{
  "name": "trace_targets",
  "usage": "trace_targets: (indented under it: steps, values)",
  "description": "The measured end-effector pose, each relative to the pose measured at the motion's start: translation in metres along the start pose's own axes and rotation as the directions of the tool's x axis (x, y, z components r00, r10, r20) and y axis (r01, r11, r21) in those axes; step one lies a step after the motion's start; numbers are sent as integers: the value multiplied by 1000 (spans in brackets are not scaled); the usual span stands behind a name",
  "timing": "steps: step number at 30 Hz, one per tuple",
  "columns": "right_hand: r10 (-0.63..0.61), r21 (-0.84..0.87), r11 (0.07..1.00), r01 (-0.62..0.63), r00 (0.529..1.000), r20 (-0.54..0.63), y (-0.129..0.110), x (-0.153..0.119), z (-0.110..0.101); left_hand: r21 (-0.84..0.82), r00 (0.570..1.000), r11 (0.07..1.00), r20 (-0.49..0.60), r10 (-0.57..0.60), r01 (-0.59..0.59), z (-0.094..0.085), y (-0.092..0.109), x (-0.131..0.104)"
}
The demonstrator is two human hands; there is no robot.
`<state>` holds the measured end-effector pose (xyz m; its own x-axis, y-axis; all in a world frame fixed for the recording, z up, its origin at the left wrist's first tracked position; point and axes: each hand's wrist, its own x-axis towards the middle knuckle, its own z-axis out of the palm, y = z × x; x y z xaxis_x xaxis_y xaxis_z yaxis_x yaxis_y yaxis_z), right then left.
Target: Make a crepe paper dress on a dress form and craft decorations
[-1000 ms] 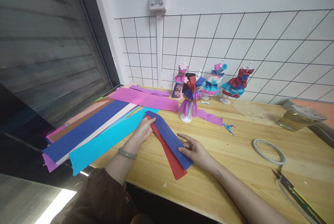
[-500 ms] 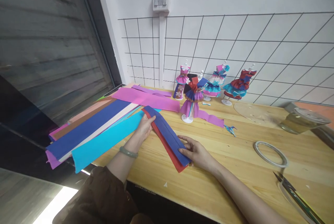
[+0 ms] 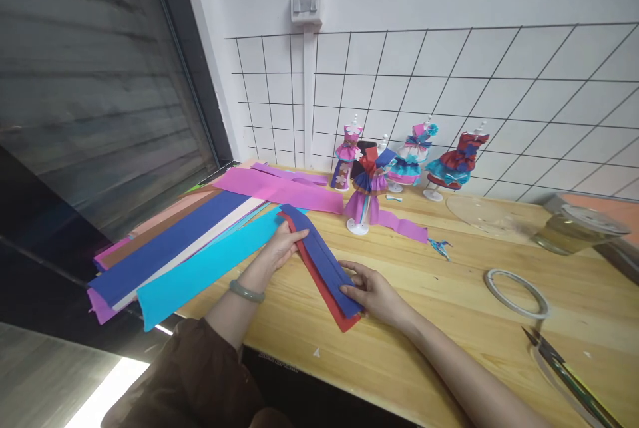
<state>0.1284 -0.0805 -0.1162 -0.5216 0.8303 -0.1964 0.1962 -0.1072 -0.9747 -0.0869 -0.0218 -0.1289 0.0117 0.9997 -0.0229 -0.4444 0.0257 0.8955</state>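
Between my hands is a pair of crepe paper strips, a dark blue strip (image 3: 324, 258) lying over a red strip (image 3: 327, 295). My left hand (image 3: 283, 245) pinches both near their upper end, thumb on top. Lower down, my right hand (image 3: 369, 288) grips the right edge of the same strips, its fingers partly hidden beneath them. Under the upper end of the strips and beside my left hand runs a bright turquoise strip (image 3: 200, 275). Just behind stands a small dress form (image 3: 369, 195) in a red, blue and purple paper dress.
More coloured strips, including a pink strip (image 3: 279, 190), spread over the left of the wooden table (image 3: 439, 341). Several dressed forms line the back wall. To the right lie a roll of tape (image 3: 518, 293), scissors (image 3: 564, 371) and a lidded cup (image 3: 574, 228).
My left hand has slid slightly right and down along the strips, still pinching them. The right hand stays almost where it was.
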Motion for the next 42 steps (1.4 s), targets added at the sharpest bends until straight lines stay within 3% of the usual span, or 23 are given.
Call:
trace_targets:
  steps: [7, 26, 36, 42]
  values:
    - [-12, -35, 999, 12, 1000, -16, 10, 2, -3, 22, 994, 1000, -107, 2, 0, -3, -3, 5]
    - [1, -73, 997, -2, 1000, -14, 16, 3, -5, 32, 985, 998, -160, 62, -58, -6, -2, 7]
    - [-19, 51, 998, 25, 991, -131, 18, 6, -12, 85, 960, 992, -258, 112, -93, -17, -5, 14]
    - [-12, 62, 998, 21, 988, -152, 17, 6, -13, 117, 957, 992, -279, 80, -49, -18, -6, 15]
